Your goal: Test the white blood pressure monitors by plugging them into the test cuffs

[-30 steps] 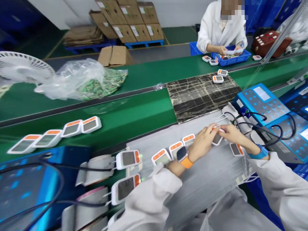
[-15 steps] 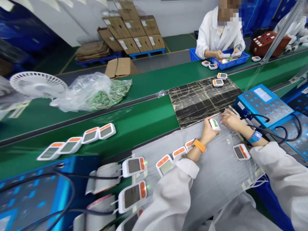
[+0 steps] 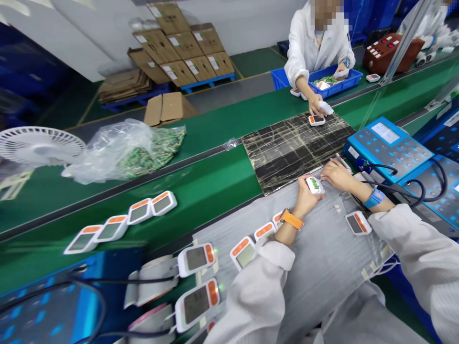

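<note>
My left hand [image 3: 304,196], with an orange watch strap on the wrist, grips a small white device [image 3: 314,185] whose open back shows green circuitry. Beside it my right hand [image 3: 337,175] is closed, fingertips pinched close to the device's edge; what they hold is hidden. Black cables pass by this wrist, which wears a blue band. Near my left forearm lie white handheld meters [image 3: 243,252] with orange panels and grey screens. Another meter [image 3: 358,223] rests below my right hand on the grey mat [image 3: 315,267].
Blue test boxes [image 3: 389,148] with cables stand at right, and another [image 3: 71,291] at lower left. Two cabled meters [image 3: 195,303] show green lights. A co-worker's hand [image 3: 315,104] reaches over the black board [image 3: 294,153]. Bagged circuit boards [image 3: 150,153] lie at left.
My right fingertips have come closer to the white device in my left hand. Across the bench, the co-worker has reached from the blue bin to the meters on the black board.
</note>
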Demonstrator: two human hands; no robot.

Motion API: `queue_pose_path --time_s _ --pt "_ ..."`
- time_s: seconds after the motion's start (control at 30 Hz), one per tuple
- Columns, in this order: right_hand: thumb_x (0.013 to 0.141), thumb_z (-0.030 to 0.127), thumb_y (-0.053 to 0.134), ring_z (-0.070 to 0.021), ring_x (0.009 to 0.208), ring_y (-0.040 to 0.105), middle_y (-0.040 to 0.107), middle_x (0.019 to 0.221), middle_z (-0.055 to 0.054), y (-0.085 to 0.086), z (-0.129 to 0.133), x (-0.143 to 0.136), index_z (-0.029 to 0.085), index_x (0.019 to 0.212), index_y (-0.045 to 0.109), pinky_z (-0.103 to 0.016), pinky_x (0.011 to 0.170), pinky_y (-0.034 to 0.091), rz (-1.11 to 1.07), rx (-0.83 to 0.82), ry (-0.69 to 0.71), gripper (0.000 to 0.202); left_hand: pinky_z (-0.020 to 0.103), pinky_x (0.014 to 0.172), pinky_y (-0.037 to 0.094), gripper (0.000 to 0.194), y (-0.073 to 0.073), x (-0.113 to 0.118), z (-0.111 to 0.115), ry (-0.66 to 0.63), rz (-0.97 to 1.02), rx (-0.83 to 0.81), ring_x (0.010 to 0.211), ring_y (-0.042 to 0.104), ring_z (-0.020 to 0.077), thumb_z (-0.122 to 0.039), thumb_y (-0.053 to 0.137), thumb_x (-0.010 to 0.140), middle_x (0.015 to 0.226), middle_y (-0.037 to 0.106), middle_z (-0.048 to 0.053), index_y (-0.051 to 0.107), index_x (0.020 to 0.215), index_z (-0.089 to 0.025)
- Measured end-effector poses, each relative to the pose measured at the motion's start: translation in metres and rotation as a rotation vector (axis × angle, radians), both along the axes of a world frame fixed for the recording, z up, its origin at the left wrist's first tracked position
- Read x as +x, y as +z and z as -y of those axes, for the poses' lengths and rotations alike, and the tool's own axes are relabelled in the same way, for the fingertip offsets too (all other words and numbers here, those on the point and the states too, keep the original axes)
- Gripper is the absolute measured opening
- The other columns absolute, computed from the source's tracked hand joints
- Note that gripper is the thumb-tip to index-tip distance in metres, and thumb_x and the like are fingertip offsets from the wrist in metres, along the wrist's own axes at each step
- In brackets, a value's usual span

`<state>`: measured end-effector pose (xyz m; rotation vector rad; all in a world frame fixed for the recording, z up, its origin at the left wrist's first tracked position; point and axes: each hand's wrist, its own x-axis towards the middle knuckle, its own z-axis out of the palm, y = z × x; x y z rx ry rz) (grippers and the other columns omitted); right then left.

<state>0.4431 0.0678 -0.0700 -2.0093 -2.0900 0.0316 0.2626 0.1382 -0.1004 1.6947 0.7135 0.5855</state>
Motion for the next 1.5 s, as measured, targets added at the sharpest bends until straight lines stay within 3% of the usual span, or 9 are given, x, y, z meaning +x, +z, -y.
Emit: queue_pose_path --time_s 0.37,0.9,1.03,1.17,1.33,1.5 --pt "0.097 0.018 0.054 -0.0263 0.101 0.06 0.071 0.098 -0.011 -0.006 -0.002 0.002 0.017 0.095 0.07 -0.049 0.116 0.03 -0.007 0.001 -0.005 0.017 0.043 0.102 0.044 0.085 -0.005 0.002 -0.002 0.022 0.108 -0.065 0.108 0.058 0.0225 0.002 0.087 0.046 0.115 0.053 0.004 0.036 0.109 -0.025" --pt "0.098 0.018 0.053 -0.028 0.106 0.061 0.07 0.097 -0.012 -0.007 -0.001 -0.009 0.016 0.096 0.068 -0.052 0.118 0.029 -0.016 -0.008 -0.045 0.015 0.044 0.102 0.044 0.085 -0.007 0.007 0.0 0.024 0.062 0.001 0.112 0.057 0.0261 0.0 0.087 0.047 0.118 0.054 0.006 0.037 0.111 -0.025" --pt "0.09 0.017 0.064 -0.0271 0.106 0.064 0.071 0.105 -0.011 0.0 0.004 0.002 0.017 0.104 0.067 -0.055 0.12 0.027 -0.177 -0.047 0.07 0.014 0.044 0.102 0.045 0.085 -0.009 0.007 0.0 0.04 0.088 -0.016 0.11 0.058 0.0246 -0.001 0.088 0.047 0.117 0.054 0.004 0.037 0.111 -0.026" --pt "0.092 0.018 0.063 -0.027 0.113 0.064 0.071 0.116 -0.01 0.003 0.01 0.009 0.02 0.096 0.071 -0.057 0.121 0.024 -0.248 -0.093 0.202 0.008 0.043 0.103 0.045 0.086 -0.014 0.006 -0.001 0.053 0.121 -0.016 0.111 0.058 0.0237 -0.002 0.09 0.045 0.117 0.053 0.004 0.038 0.11 -0.025" --pt "0.094 0.014 0.056 -0.0278 0.114 0.064 0.073 0.112 -0.011 0.004 0.008 0.0 0.019 0.088 0.073 -0.059 0.12 0.024 -0.112 -0.085 0.189 0.019 0.042 0.099 0.047 0.087 -0.019 0.008 -0.001 0.053 0.11 -0.026 0.107 0.06 0.0234 -0.001 0.091 0.046 0.115 0.055 0.004 0.039 0.112 -0.025" --pt "0.095 0.013 0.053 -0.028 0.118 0.063 0.073 0.116 -0.011 0.006 0.01 -0.004 0.018 0.094 0.072 -0.062 0.119 0.025 -0.103 -0.07 0.204 0.019 0.042 0.096 0.048 0.088 -0.019 0.008 0.0 0.066 0.109 -0.006 0.105 0.061 0.0235 -0.002 0.092 0.044 0.114 0.056 0.003 0.04 0.111 -0.025"
